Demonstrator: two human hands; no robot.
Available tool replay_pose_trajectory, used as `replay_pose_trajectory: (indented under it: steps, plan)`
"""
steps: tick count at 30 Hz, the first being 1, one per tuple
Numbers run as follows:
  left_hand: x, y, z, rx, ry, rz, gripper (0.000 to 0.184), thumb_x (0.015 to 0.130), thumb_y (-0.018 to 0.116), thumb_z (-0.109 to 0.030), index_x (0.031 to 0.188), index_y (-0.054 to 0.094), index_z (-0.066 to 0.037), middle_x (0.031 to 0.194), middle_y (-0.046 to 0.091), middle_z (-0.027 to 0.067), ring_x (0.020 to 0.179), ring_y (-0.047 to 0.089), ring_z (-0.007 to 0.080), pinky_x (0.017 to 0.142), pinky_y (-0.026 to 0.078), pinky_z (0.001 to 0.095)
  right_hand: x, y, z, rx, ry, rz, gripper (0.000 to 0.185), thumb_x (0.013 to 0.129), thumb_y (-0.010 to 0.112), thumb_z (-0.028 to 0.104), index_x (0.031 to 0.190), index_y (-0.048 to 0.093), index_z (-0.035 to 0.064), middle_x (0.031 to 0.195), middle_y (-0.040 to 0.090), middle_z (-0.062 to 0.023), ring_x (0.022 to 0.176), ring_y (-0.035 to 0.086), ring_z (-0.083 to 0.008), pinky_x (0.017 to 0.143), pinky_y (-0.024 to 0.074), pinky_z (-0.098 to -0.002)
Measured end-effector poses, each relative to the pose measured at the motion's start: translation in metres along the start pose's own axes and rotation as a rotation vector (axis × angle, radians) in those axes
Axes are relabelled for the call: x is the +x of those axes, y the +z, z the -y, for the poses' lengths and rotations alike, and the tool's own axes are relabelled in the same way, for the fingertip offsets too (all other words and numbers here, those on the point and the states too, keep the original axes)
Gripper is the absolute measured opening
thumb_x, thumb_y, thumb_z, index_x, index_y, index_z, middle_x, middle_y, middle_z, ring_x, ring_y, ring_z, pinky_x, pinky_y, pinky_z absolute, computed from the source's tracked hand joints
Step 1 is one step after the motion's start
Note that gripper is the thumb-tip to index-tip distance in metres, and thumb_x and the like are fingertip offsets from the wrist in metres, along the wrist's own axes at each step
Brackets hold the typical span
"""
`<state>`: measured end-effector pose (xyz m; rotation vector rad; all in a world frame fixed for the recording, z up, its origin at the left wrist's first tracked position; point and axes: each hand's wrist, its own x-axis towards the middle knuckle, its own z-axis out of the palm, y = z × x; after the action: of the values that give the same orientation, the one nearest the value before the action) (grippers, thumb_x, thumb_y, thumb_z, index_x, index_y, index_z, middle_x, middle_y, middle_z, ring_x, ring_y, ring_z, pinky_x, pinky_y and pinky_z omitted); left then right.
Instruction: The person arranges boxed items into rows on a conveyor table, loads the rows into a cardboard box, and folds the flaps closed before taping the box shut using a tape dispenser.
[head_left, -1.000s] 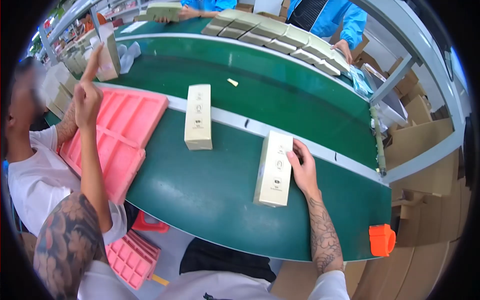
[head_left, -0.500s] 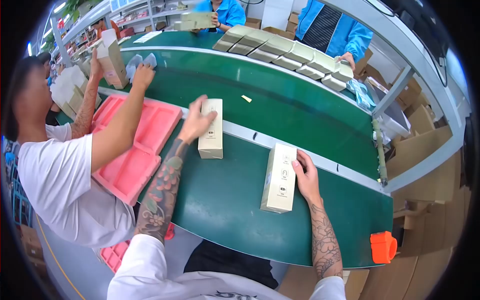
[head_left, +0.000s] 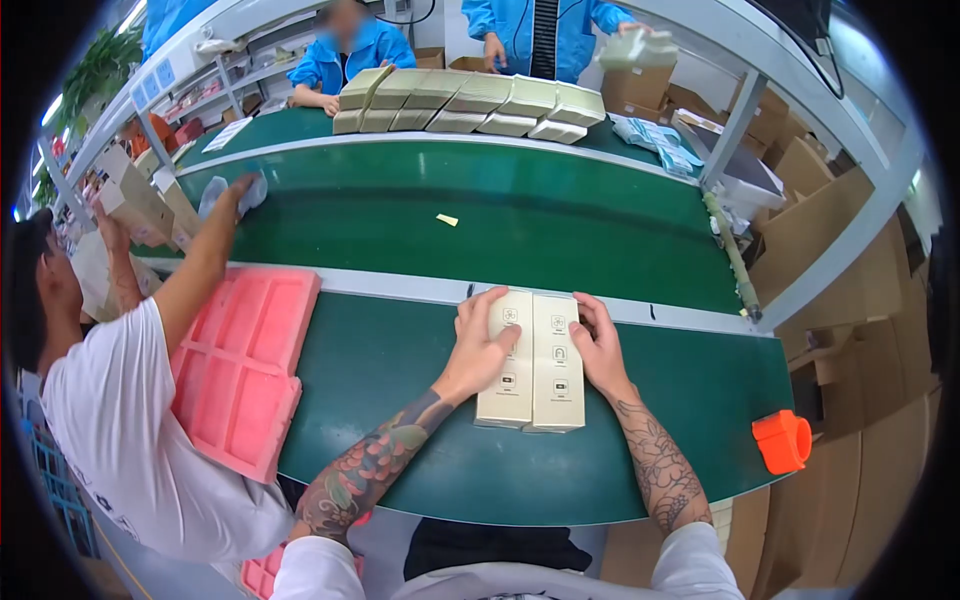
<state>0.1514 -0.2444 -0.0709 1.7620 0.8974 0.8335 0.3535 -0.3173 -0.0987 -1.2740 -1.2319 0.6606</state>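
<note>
Left hand (head_left: 483, 345) is half-curled over the left box (head_left: 506, 395), thumb across its printed face. Right hand (head_left: 599, 350) is loosely bent round the outer edge of the right box (head_left: 560, 375), thumb near its icons. The boxes lie side by side, long sides touching, on the green table (head_left: 690, 400); I'd guess squeezing from both outer sides keeps them lined up. Can't see the undersides of the fingers, and the left thumb hides some icons. Small print's too tiny to read. Pink tray (head_left: 243, 358) sits off left, partly behind a co-worker's arm (head_left: 190, 265). Whatever's in the blurry hand up top right, no clue.
</note>
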Motion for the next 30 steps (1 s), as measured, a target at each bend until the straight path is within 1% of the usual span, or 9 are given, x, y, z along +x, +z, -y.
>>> replay_pose_trajectory:
  steps: [2,3,10,13,16,17,20,25,30]
  plan:
    - [0.005,-0.001,0.0,-0.009,-0.009,-0.005,0.057,0.084,0.063,-0.019,0.136,0.041,-0.014,0.134,0.034,0.0186,0.126,0.03,0.0387,0.109,0.026,0.0449,0.003,0.002,0.002,0.03,0.016,-0.006,0.044,0.091,0.054,0.008,0.133,0.043,0.0008,0.119,0.06,-0.0141,0.103,0.056,-0.017,0.086,0.043,-0.0288]
    - [0.009,-0.002,0.001,-0.02,-0.02,0.001,0.057,0.083,0.063,-0.019,0.135,0.041,-0.014,0.134,0.034,0.0188,0.126,0.03,0.0387,0.109,0.026,0.0447,0.004,0.001,0.005,0.04,0.049,0.019,0.041,0.095,0.048,0.006,0.135,0.04,-0.0002,0.121,0.057,-0.0142,0.109,0.055,-0.0179,0.094,0.0421,-0.0292]
    - [0.012,-0.005,0.003,-0.124,-0.041,0.032,0.055,0.081,0.065,-0.019,0.133,0.045,-0.014,0.13,0.036,0.0171,0.126,0.03,0.0365,0.11,0.026,0.043,0.007,-0.001,0.008,0.055,0.104,0.013,0.04,0.095,0.05,0.009,0.134,0.042,-0.0005,0.121,0.057,-0.0139,0.109,0.055,-0.0175,0.093,0.0429,-0.0295]
    - [0.013,-0.006,0.009,-0.194,-0.022,0.027,0.052,0.081,0.065,-0.016,0.13,0.048,-0.012,0.128,0.036,0.0152,0.123,0.036,0.0324,0.107,0.031,0.0393,0.006,0.003,0.003,0.036,0.039,-0.021,0.041,0.095,0.052,0.012,0.133,0.044,-0.0005,0.12,0.059,-0.0136,0.107,0.056,-0.0183,0.089,0.0443,-0.0295]
    - [0.012,0.001,0.021,-0.477,0.001,-0.036,0.047,0.082,0.063,-0.012,0.127,0.05,-0.009,0.127,0.037,0.0135,0.116,0.043,0.0276,0.102,0.037,0.0357,0.002,0.004,0.005,-0.036,0.023,-0.051,0.04,0.096,0.052,0.015,0.132,0.046,-0.0015,0.119,0.059,-0.0147,0.109,0.057,-0.0201,0.091,0.0448,-0.0306]
    - [0.01,0.003,0.02,-0.481,-0.009,-0.077,0.044,0.082,0.061,-0.009,0.124,0.051,-0.007,0.127,0.037,0.0124,0.111,0.047,0.0243,0.097,0.041,0.0338,0.001,0.005,0.005,-0.032,0.015,-0.07,0.04,0.096,0.051,0.015,0.131,0.046,-0.0016,0.118,0.059,-0.0146,0.108,0.057,-0.0197,0.091,0.0453,-0.0308]
    - [0.005,0.006,0.019,-0.478,-0.015,-0.119,0.042,0.082,0.061,-0.009,0.123,0.052,-0.007,0.127,0.036,0.0121,0.113,0.045,0.0242,0.096,0.04,0.0335,0.002,0.006,0.007,-0.036,0.025,-0.09,0.039,0.096,0.051,0.016,0.13,0.047,-0.0019,0.114,0.06,-0.0139,0.104,0.057,-0.0187,0.089,0.0461,-0.0309]
    - [0.006,-0.002,0.022,-0.455,0.029,-0.013,0.037,0.082,0.059,-0.01,0.118,0.054,-0.011,0.131,0.034,0.0117,0.116,0.041,0.0247,0.097,0.039,0.0334,0.002,0.007,0.011,-0.007,0.049,-0.085,0.038,0.097,0.05,0.017,0.129,0.048,-0.0024,0.111,0.06,-0.0127,0.099,0.057,-0.0171,0.087,0.0467,-0.0303]
    - [0.005,-0.002,0.023,-0.315,0.063,-0.022,0.037,0.084,0.057,-0.008,0.12,0.052,-0.01,0.129,0.034,0.0093,0.112,0.047,0.0227,0.097,0.042,0.0348,0.002,0.004,0.008,-0.036,0.064,-0.08,0.037,0.097,0.05,0.017,0.128,0.048,-0.003,0.111,0.06,-0.0117,0.099,0.057,-0.0166,0.087,0.0468,-0.0301]
